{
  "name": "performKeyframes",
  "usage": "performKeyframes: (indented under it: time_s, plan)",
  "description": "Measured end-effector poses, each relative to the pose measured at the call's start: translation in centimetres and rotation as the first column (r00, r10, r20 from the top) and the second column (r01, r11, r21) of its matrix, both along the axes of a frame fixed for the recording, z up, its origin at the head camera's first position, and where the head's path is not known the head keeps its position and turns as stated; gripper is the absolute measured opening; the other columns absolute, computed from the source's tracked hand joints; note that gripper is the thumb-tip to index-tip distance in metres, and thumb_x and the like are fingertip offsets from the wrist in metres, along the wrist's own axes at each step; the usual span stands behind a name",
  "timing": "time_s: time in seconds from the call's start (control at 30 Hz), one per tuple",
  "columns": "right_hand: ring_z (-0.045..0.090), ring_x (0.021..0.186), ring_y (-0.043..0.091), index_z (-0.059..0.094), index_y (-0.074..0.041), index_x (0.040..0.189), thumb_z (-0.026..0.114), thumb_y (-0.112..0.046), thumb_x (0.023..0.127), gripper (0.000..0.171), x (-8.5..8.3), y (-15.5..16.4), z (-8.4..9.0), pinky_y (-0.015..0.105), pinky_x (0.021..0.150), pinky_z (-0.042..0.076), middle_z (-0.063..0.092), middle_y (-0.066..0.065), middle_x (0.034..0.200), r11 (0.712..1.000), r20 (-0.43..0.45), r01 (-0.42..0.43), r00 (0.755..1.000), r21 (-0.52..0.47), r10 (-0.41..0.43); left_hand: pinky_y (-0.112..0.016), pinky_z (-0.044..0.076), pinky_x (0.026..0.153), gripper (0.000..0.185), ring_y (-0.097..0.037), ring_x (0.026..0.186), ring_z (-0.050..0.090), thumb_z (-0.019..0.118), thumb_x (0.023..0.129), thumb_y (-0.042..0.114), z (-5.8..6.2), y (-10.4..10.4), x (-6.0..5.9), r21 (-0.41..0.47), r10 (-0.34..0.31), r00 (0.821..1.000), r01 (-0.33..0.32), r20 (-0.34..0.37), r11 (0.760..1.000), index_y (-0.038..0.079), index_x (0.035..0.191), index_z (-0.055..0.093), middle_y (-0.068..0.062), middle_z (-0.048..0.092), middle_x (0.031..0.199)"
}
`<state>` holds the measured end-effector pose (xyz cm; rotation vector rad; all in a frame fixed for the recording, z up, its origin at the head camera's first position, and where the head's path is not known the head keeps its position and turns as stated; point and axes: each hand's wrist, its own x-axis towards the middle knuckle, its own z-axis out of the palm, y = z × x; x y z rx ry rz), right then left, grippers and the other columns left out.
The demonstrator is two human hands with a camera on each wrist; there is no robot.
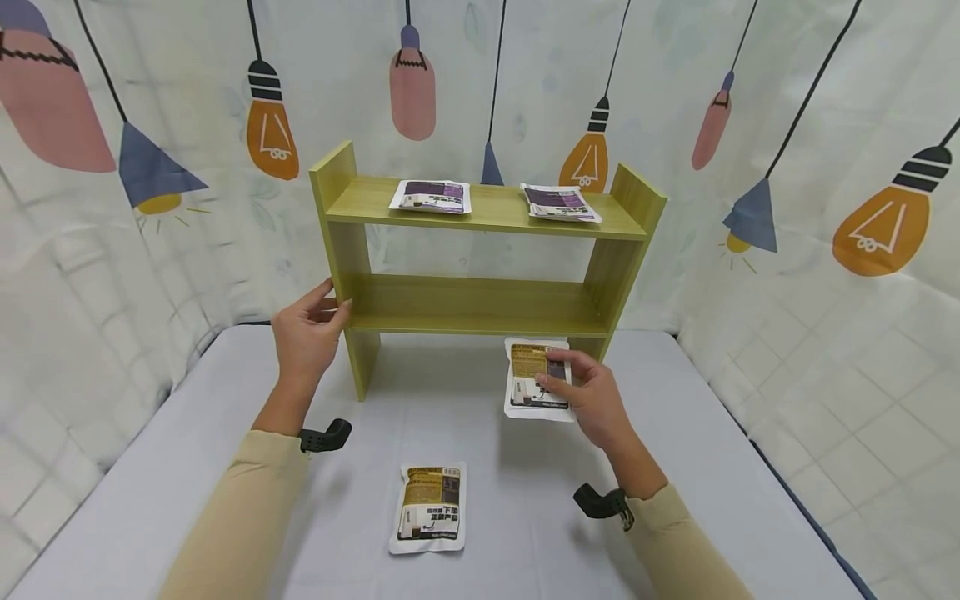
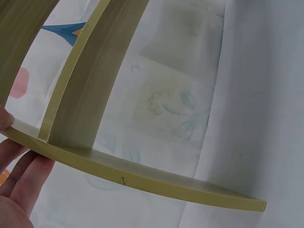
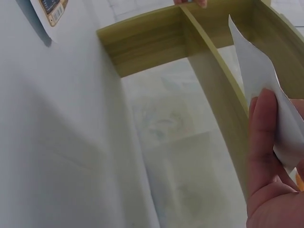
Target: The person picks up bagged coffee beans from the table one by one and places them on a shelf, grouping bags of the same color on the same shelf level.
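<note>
A green two-tier wooden shelf (image 1: 480,304) stands at the back of the table. My left hand (image 1: 307,337) grips its left side panel (image 2: 142,178), thumb on one face and fingers on the other. My right hand (image 1: 600,404) pinches a white packet with a brown and black label (image 1: 528,367) in front of the lower board, near its right end. The right wrist view shows this packet's plain white side (image 3: 259,71). A similar brown-labelled packet (image 1: 429,508) lies flat on the table towards me.
Two purple-labelled packets, one on the left (image 1: 431,197) and one on the right (image 1: 561,203), lie on the top board. A white cloth covers the table (image 1: 337,517). Behind and beside it hang pale curtains (image 1: 787,333) printed with lamps.
</note>
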<state>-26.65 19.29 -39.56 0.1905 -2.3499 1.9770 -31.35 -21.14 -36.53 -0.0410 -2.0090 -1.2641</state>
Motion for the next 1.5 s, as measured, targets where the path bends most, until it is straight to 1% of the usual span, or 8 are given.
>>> performKeyframes:
  time_s: [0.2,0.33,0.63,0.83,1.1,1.23,1.33,1.5]
  plan:
    - [0.07,0.099,0.02,0.07,-0.012,0.126,0.083,-0.016,0.086,0.042,-0.4,0.2,0.7,0.025,0.077,0.061,0.068,0.015,0.129,1.0,-0.023,-0.001,1.0,0.008,0.001,-0.003,0.049,0.069,0.045,0.016,0.072,0.058,0.073,0.094,0.02,0.1,0.0,0.0,0.001,-0.004,1.0,0.004,0.004,1.0,0.014,0.138,0.066,-0.02,0.078,0.106]
    - [0.069,0.1,0.02,0.07,-0.013,0.127,0.083,-0.017,0.087,0.042,-0.7,0.4,1.1,0.025,0.078,0.061,0.067,0.015,0.13,1.0,-0.022,-0.001,1.0,0.018,0.001,-0.003,0.049,0.069,0.045,0.016,0.071,0.058,0.074,0.094,0.019,0.1,0.0,0.0,0.004,-0.007,1.0,0.007,0.0,1.0,0.014,0.138,0.066,-0.021,0.078,0.106]
    - [0.069,0.1,0.016,0.066,-0.01,0.133,0.082,-0.013,0.087,0.049,-1.8,0.9,1.4,0.022,0.079,0.059,0.063,0.015,0.131,0.999,0.002,-0.021,1.0,-0.025,0.021,-0.003,0.049,0.069,0.045,0.016,0.072,0.058,0.074,0.094,0.021,0.1,0.0,0.0,0.002,-0.011,1.0,0.011,-0.006,1.0,0.014,0.138,0.065,-0.021,0.078,0.106]
    - [0.066,0.103,0.014,0.065,-0.011,0.136,0.081,-0.017,0.088,0.051,-2.2,1.1,2.0,0.019,0.081,0.057,0.062,0.015,0.138,1.0,0.012,-0.012,1.0,0.018,0.012,-0.003,0.049,0.069,0.046,0.017,0.072,0.058,0.074,0.094,0.02,0.0,-0.1,-0.1,0.002,-0.012,1.0,0.012,-0.007,1.0,0.013,0.138,0.065,-0.021,0.078,0.106]
    - [0.067,0.101,0.016,0.064,-0.01,0.138,0.081,-0.016,0.088,0.053,-2.5,1.2,3.0,0.02,0.08,0.057,0.061,0.016,0.137,0.999,0.032,-0.042,0.999,0.012,0.041,-0.003,0.049,0.07,0.045,0.015,0.072,0.059,0.074,0.094,0.022,-0.1,-0.3,0.0,0.011,-0.007,1.0,0.007,0.011,1.0,0.014,0.138,0.066,-0.02,0.078,0.108]
    - [0.062,0.111,0.022,0.061,-0.011,0.142,0.082,-0.014,0.086,0.059,-2.5,1.4,3.4,0.02,0.082,0.056,0.057,0.015,0.142,0.997,0.043,-0.076,0.996,0.03,0.075,-0.004,0.049,0.07,0.046,0.015,0.072,0.059,0.074,0.094,0.023,-0.2,-0.3,0.0,0.013,-0.012,1.0,0.012,0.025,1.0,0.013,0.138,0.065,-0.02,0.078,0.109]
    - [0.057,0.12,0.026,0.057,-0.011,0.146,0.082,-0.01,0.086,0.065,-2.5,1.7,3.7,0.02,0.084,0.056,0.052,0.015,0.147,0.991,0.053,-0.13,0.99,0.024,0.128,-0.004,0.049,0.069,0.046,0.015,0.072,0.06,0.074,0.094,0.022,-0.1,-0.4,0.0,0.016,-0.02,0.999,0.019,0.028,1.0,0.012,0.138,0.066,-0.021,0.077,0.108]
    - [0.053,0.124,0.027,0.049,-0.011,0.152,0.081,-0.005,0.086,0.074,-2.4,2.0,4.2,0.019,0.087,0.056,0.045,0.016,0.152,0.979,0.087,-0.203,0.975,-0.005,0.203,-0.005,0.05,0.068,0.046,0.015,0.071,0.061,0.075,0.093,0.021,0.0,-0.4,0.0,0.032,-0.037,0.999,0.036,0.031,0.999,0.013,0.137,0.066,-0.022,0.077,0.107]
